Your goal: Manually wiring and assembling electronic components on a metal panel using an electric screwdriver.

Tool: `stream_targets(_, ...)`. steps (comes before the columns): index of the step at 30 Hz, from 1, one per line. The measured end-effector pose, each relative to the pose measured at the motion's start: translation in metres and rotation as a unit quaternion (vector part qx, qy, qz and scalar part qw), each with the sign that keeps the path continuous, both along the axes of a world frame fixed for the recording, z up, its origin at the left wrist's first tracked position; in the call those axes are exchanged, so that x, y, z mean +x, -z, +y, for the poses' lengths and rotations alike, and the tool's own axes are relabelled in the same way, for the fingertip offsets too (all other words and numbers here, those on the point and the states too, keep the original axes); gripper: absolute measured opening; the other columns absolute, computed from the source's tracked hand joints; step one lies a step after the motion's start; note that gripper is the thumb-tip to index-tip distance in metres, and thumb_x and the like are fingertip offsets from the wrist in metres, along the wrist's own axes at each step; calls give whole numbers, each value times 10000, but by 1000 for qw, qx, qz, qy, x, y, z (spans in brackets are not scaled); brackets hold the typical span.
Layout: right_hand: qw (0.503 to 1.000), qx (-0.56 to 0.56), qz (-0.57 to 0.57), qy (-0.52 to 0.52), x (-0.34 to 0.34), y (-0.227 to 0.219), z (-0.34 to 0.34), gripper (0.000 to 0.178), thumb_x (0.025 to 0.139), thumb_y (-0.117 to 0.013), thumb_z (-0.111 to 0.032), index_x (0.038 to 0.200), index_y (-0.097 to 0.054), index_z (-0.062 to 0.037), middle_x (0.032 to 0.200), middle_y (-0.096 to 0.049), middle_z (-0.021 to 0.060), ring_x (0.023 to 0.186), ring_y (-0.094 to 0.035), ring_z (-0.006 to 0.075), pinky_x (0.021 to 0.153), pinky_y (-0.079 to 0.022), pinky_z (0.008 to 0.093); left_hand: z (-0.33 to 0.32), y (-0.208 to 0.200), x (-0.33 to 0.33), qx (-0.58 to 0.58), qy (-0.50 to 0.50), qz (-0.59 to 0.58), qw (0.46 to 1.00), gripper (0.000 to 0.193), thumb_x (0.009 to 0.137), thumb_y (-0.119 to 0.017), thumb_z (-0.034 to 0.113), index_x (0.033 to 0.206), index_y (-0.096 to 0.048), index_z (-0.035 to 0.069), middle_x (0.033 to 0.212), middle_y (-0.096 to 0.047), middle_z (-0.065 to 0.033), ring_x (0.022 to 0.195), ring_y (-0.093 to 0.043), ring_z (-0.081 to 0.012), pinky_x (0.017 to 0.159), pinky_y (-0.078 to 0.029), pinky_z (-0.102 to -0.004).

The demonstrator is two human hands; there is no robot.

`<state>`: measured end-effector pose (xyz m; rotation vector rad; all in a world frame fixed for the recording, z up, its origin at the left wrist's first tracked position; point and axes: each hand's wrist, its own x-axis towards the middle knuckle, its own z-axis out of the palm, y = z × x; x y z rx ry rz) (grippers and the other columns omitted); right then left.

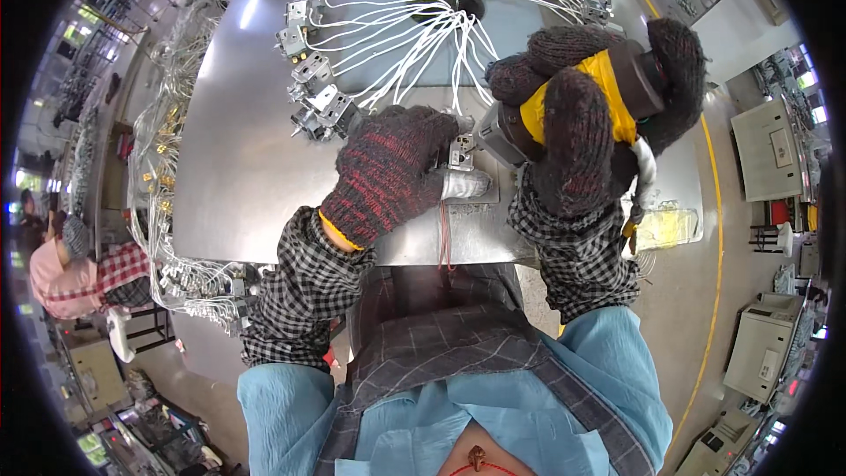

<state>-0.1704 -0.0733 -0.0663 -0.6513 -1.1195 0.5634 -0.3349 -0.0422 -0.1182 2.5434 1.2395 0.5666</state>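
My left hand, in a dark knitted glove flecked with red, has its fingers closed around a small metal fitting. White wrapping covers two of its fingertips. The fitting rests at a small plate near the table's front edge, with thin red wires hanging below. My right hand, gloved in the same dark knit, grips a dark handheld power tool bound with yellow tape. Its squared grey end lies just right of the fitting; whether they touch I cannot tell. Fingers and the tool hide part of the fitting.
White wires fan out from a round hole in the metal table. Several metal fittings end them at left, others at far right. A wire rack stands left, near another person. A clear packet lies right.
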Motion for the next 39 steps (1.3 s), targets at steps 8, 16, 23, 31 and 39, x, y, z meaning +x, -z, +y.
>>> stream_targets(8, 989, 146, -10, -15, 2, 14, 16, 693, 875, -671, -99, 1442, -275, -144, 959, -647, 203, 722, -690, 269, 592, -623, 416, -3, 1, 1, 5, 1, -21, 1000, 607, 703, -733, 591, 940, -668, 35, 837, -642, -154, 830, -625, -351, 721, -482, -451)
stream_targets(16, 977, 193, 69, -55, -12, 11, 29, 765, 865, -683, -73, 1473, -231, -175, 944, -642, 173, 747, -678, 237, 631, -630, 429, -1, 0, -24, -53, 89, -72, 992, 788, 690, -801, 382, 1344, -499, 62, 1156, -613, -191, 1059, -601, -338, 886, -476, -440)
stream_targets(23, 988, 154, 18, 18, -6, 7, 27, 697, 891, -633, -104, 1454, -223, -103, 877, -657, 166, 665, -674, 233, 579, -598, 360, 6, -6, -26, -125, 32, -56, 990, 669, 726, -803, 369, 1261, -575, 38, 995, -669, -164, 913, -665, -308, 785, -528, -391)
stream_targets(31, 977, 213, 17, 14, 44, 6, 32, 635, 904, -586, -181, 1429, -238, -103, 887, -656, 229, 635, -672, 294, 543, -580, 411, 2, -17, 5, -120, 58, -128, 983, 661, 735, -786, 446, 1216, -615, 27, 965, -686, -152, 823, -684, -254, 733, -546, -356)
stream_targets(39, 989, 143, -9, 26, 24, 12, 20, 724, 898, -637, -150, 1462, -184, -129, 972, -647, 226, 734, -683, 290, 656, -617, 417, 2, -9, 4, -71, 34, -12, 997, 621, 710, -768, 478, 1149, -641, 59, 920, -689, -140, 859, -674, -327, 734, -538, -409)
